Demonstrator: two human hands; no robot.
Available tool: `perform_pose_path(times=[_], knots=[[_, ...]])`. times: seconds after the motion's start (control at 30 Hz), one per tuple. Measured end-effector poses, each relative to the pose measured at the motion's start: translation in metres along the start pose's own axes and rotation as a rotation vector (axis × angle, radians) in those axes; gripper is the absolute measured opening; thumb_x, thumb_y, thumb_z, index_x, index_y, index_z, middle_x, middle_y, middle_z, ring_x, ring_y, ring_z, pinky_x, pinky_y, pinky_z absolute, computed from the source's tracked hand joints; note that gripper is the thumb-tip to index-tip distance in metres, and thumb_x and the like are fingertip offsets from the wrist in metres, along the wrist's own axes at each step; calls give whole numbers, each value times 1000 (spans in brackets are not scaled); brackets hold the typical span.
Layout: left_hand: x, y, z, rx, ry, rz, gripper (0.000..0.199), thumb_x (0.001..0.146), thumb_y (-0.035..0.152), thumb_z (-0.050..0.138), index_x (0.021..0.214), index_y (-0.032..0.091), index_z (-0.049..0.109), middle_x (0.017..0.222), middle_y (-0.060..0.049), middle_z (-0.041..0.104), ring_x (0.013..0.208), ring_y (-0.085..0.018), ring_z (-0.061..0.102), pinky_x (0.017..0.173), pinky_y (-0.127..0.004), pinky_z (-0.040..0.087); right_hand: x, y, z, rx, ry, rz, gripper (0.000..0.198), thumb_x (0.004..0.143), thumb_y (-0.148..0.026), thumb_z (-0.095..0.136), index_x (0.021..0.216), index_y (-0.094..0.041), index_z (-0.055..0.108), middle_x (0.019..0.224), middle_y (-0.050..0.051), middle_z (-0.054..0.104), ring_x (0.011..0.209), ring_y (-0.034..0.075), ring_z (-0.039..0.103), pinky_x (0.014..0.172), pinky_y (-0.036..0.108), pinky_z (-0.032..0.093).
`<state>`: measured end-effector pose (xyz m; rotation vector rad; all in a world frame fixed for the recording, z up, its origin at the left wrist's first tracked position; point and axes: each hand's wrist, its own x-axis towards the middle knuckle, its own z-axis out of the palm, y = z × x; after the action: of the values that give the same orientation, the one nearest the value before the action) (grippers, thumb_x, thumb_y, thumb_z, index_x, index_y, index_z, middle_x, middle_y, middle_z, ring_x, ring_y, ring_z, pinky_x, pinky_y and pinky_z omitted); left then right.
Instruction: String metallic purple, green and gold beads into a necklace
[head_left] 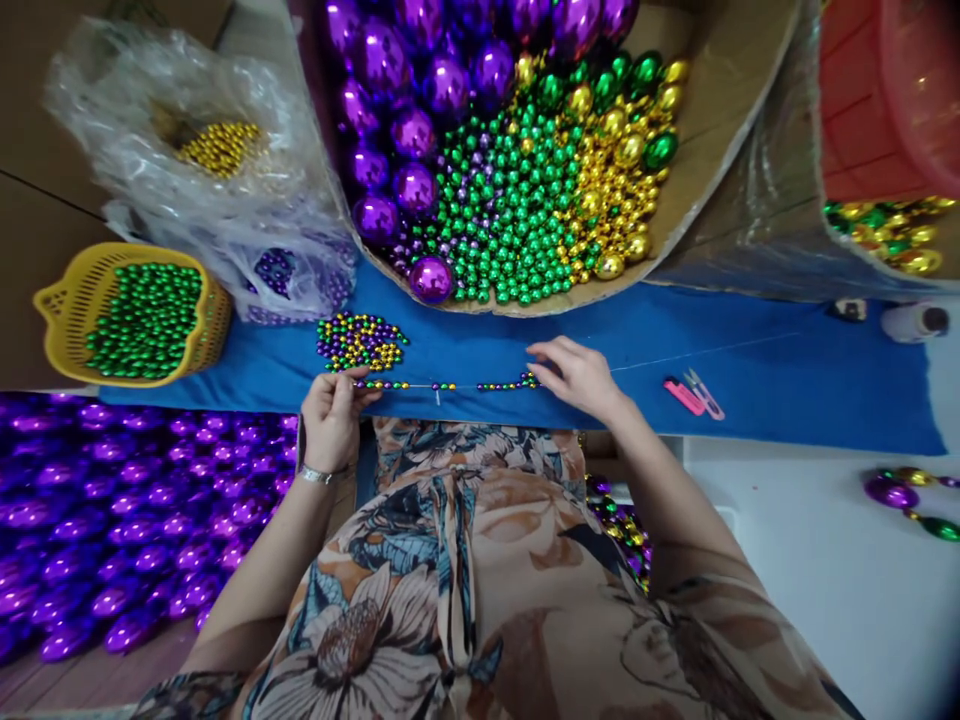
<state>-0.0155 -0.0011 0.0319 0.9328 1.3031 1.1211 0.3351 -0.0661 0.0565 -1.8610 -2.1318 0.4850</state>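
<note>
My left hand (330,412), wearing a silver band at the wrist, pinches one end of a beaded strand, with a thin needle-like length showing between the beads. Small purple, green and gold beads (442,386) sit along the strand in separate groups. At its other end, my right hand (574,378) has its fingers curled at the last beads (510,385); the grip is partly hidden. A pale thread (697,352) runs from the right hand across the blue cloth. Just beyond my left hand lies a loose pile of small mixed beads (360,342).
A large cardboard box (720,150) of purple, green and gold balls stands behind the blue cloth (780,390). On the left are a yellow basket (214,320) and plastic bags (150,120) of beads. Pink thread snips (703,393) and a small bottle (913,323) lie right.
</note>
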Motion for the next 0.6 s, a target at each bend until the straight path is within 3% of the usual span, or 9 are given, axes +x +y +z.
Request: perform_pose_path(times=[0.13, 0.3, 0.47, 0.6], knots=[[2, -4, 0, -19, 1, -17, 39, 74, 51, 74, 80, 18, 53, 98, -4, 71, 63, -10, 67, 64, -26, 61, -24, 18, 5, -244, -183, 49, 31, 92, -46, 54, 111, -23, 64, 104, 6, 66, 96, 20, 57, 68, 26, 41], [0, -6, 1, -13, -27, -56, 39, 77, 53, 70, 82, 19, 51, 99, -4, 71, 65, -10, 67, 65, -27, 62, -36, 26, 7, -377, -230, 16, 28, 97, -41, 45, 99, -21, 65, 91, 7, 65, 88, 20, 55, 65, 27, 36], [-2, -6, 5, -14, -59, -42, 37, 81, 53, 67, 85, 19, 52, 104, -6, 71, 68, -10, 67, 67, -28, 63, -31, 33, -9, -562, -101, 113, 33, 97, -38, 41, 103, -19, 67, 87, 10, 64, 82, 23, 55, 61, 30, 34], [-5, -9, 10, -21, -76, -57, 38, 80, 54, 67, 85, 19, 53, 104, -6, 71, 68, -10, 67, 67, -28, 63, -13, 1, -10, -439, 11, 15, 35, 97, -41, 43, 116, -20, 65, 99, 10, 67, 90, 22, 57, 68, 31, 40]])
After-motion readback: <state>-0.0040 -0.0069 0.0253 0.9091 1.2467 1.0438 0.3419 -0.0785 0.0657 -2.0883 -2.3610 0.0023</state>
